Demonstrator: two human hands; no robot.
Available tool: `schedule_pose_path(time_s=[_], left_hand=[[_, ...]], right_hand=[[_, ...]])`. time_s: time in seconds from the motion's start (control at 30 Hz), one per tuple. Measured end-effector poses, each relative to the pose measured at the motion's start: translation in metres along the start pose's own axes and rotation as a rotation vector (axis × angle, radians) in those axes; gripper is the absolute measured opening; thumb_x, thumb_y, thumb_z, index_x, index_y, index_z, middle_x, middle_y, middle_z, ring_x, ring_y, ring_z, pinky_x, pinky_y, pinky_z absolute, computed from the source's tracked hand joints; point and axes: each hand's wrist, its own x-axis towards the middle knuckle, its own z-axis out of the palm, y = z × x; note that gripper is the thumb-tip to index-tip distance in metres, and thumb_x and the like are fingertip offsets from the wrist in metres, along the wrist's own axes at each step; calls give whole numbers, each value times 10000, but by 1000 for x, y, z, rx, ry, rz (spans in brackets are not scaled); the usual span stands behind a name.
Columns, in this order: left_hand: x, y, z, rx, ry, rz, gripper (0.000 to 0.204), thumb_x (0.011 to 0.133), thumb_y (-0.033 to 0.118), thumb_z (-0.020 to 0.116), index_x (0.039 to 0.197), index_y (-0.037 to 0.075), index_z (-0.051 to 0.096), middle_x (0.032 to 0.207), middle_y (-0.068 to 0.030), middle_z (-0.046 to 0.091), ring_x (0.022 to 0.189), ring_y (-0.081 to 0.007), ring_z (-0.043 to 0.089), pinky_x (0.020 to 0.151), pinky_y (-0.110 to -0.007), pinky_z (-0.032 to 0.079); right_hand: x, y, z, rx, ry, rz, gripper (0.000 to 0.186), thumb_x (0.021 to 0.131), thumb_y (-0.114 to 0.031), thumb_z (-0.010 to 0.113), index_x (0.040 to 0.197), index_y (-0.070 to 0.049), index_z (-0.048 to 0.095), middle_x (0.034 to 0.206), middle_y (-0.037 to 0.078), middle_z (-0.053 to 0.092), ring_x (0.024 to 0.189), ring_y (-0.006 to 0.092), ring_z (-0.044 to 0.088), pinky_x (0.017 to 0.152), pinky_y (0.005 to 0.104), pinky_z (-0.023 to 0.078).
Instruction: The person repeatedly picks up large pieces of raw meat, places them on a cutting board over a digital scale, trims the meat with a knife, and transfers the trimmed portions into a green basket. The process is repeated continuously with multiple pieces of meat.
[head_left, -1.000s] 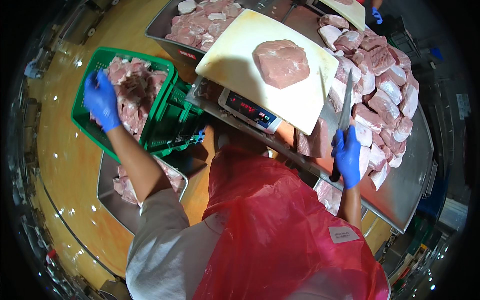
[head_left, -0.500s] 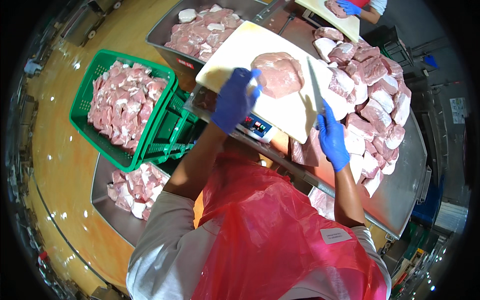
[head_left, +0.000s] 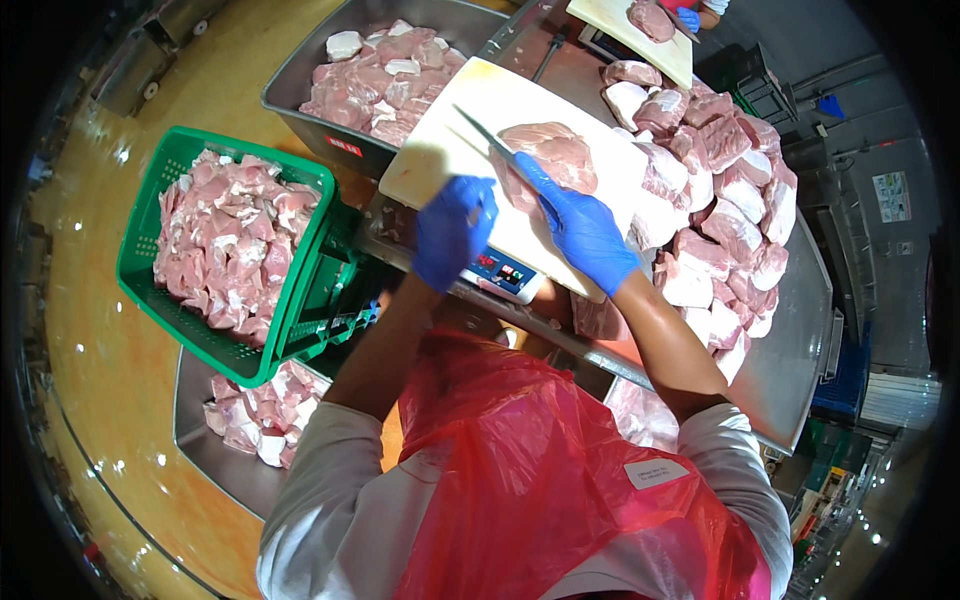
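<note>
The right hand (head_left: 585,232) grips a knife (head_left: 487,137), its handle hidden in the glove. The left hand (head_left: 452,230) hovers loosely curled, holding nothing, over the scale (head_left: 500,273), mostly covered by the white board (head_left: 450,150).

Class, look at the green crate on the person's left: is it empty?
No, the green crate is filled with pink pieces of raw meat nearly up to its rim.

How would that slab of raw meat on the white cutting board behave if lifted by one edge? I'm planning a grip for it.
The meat slab looks soft and boneless, so it would probably droop rather than stay flat. Its wet sheen suggests it may slip in a gloved grip. It lies broad and flat on the cutting board, so a push would likely slide it, not roll it.
</note>
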Motion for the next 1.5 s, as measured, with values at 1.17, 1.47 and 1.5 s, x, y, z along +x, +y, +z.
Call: schedule_pose_path(time_s=[1.17, 1.47, 1.5], left_hand=[[-35, 18, 44, -27, -67, 241, 237, 777, 93, 760, 991, 24, 682, 999, -137, 660, 904, -322, 657, 777, -419, 558], [-35, 9, -29, -22, 230, -128, 151, 776, 108, 750, 914, 73, 699, 884, -118, 685, 804, -274, 665, 728, -389, 542], [-38, -6, -57, 130, 370, -164, 92, 818, 121, 726, 890, 66, 706, 847, -102, 686, 767, -232, 654, 718, -355, 531]], right_hand=[[-10, 36, -3, -210, -246, -130, 808, 891, -20, 489, 1551, -453, 318, 923, 121, 658, 661, 310, 668, 581, 427, 545], [-149, 155, -104, -395, -407, -35, 764, 902, -38, 527, 1554, -396, 353, 765, 151, 608, 669, 320, 655, 612, 420, 524], [-164, 156, -112, -390, -430, 49, 774, 883, -29, 550, 1551, -375, 370, 774, 157, 618, 672, 333, 653, 618, 422, 522]])
